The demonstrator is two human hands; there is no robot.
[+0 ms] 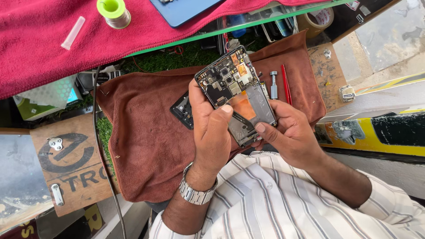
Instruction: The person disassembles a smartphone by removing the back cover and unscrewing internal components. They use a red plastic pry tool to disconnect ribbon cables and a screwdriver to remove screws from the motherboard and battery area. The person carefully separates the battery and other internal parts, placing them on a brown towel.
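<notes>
Phone, opened and light, sits above the brown cloth, clamped between your left hand and right hand. Exposed boards look fragile; grip the stiff frame edges only.

Count: one opened black smartphone with exposed circuit board, two bare hands on it, left hand, right hand. One silver metal wristwatch. Two cloths: one brown towel, one red-pink towel. One spool of solder with green core. One red-handled slim tool. One small grey metal cylinder tool. One roll of brown tape. One clear plastic tube.
</notes>
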